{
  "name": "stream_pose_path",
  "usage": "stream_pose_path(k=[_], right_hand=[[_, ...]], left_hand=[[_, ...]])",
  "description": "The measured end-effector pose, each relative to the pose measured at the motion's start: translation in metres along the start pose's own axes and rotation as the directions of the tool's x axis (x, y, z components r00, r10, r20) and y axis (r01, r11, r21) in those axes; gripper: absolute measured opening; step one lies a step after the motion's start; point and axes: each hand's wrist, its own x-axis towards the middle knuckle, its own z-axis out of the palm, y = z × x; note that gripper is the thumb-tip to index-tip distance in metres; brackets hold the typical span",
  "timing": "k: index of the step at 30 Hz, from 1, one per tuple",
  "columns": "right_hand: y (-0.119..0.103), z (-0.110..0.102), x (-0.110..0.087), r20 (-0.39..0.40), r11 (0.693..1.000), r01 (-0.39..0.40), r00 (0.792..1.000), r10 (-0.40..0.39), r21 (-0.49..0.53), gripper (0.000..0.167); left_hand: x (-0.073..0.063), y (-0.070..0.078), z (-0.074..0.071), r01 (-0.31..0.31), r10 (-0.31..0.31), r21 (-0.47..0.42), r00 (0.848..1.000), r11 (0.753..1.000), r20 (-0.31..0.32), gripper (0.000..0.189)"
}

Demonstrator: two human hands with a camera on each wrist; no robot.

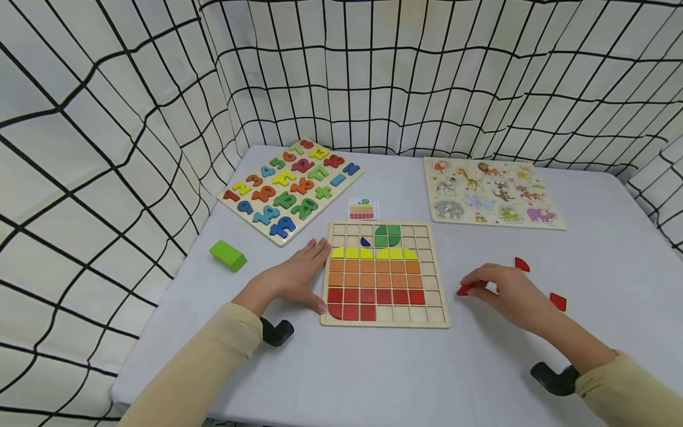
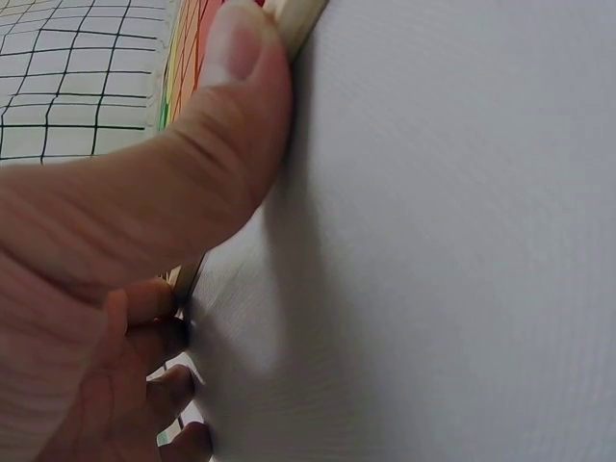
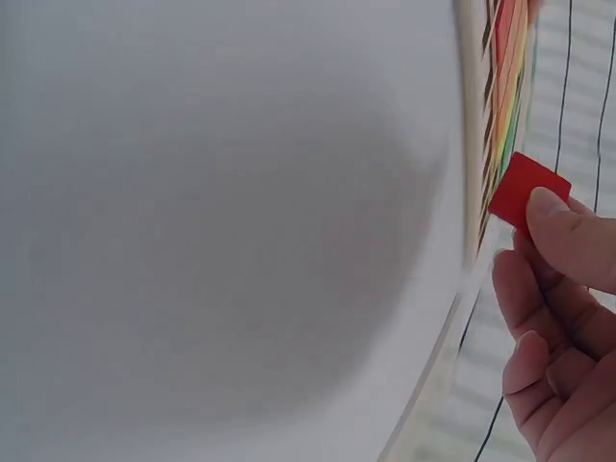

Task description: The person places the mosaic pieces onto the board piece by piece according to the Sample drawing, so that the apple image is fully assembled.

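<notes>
A wooden grid board [image 1: 439, 296] lies in the middle of the table, partly filled with coloured tiles in rows of yellow, orange and red, with a green group near the top. My left hand [image 1: 299, 274] rests along its left edge, thumb at the lower corner and fingers stretched toward the upper side. To the right of the board, my right hand [image 1: 504, 290] pinches a red square tile [image 3: 525, 188] between thumb and fingers, just above the table. Two loose red tiles lie close to that hand: a rounded one [image 1: 522, 264] and another [image 1: 558, 301] by the wrist.
Behind the board lies a small pattern card [image 1: 364, 209]. A number puzzle [image 1: 290, 193] stands at the back left, an animal puzzle [image 1: 493, 193] at the back right. On the left sits a green block [image 1: 227, 255]. Black netting [image 1: 373, 89] surrounds the table.
</notes>
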Motion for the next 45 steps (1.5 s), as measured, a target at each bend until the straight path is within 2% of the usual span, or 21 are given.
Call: stream_pose_path(k=[4, 8, 14, 23, 30, 40, 42, 45], right_hand=[[-0.034, 0.016, 0.023, 0.093, 0.997, 0.0, 0.996, -0.007, 0.081, 0.016], [-0.061, 0.032, 0.041, 0.173, 0.989, 0.021, 0.984, -0.047, 0.148, 0.01], [-0.085, 0.05, 0.054, 0.217, 0.974, 0.081, 0.968, -0.128, 0.211, 0.007], [-0.091, 0.06, 0.055, 0.219, 0.982, 0.088, 0.968, -0.125, 0.169, 0.006], [-0.095, 0.067, 0.055, 0.185, 0.984, 0.142, 0.97, -0.16, 0.106, 0.005], [-0.1, 0.062, 0.053, 0.208, 0.984, 0.135, 0.965, -0.156, 0.115, 0.014], [-0.1, 0.06, 0.051, 0.198, 0.984, 0.137, 0.967, -0.158, 0.116, 0.013], [-0.095, 0.055, 0.048, 0.175, 0.989, 0.102, 0.977, -0.119, 0.104, 0.013]], left_hand=[[0.001, -0.001, 0.002, -0.004, 0.004, -0.01, 1.0, 1.0, -0.003, 0.127], [0.001, -0.002, 0.003, -0.011, 0.011, -0.011, 1.0, 1.0, -0.006, 0.127], [0.0, -0.001, 0.003, -0.016, 0.016, -0.012, 1.0, 1.0, -0.008, 0.126], [0.001, -0.001, 0.002, -0.013, 0.013, -0.003, 1.0, 1.0, -0.008, 0.128], [0.002, -0.002, 0.002, -0.012, 0.012, -0.011, 1.0, 1.0, -0.01, 0.128], [0.001, -0.001, 0.0, -0.006, 0.006, -0.012, 1.0, 1.0, -0.009, 0.128], [0.0, -0.001, 0.0, -0.007, 0.007, -0.018, 1.0, 1.0, -0.008, 0.127], [0.0, 0.0, 0.0, -0.006, 0.006, -0.019, 1.0, 1.0, -0.004, 0.127]])
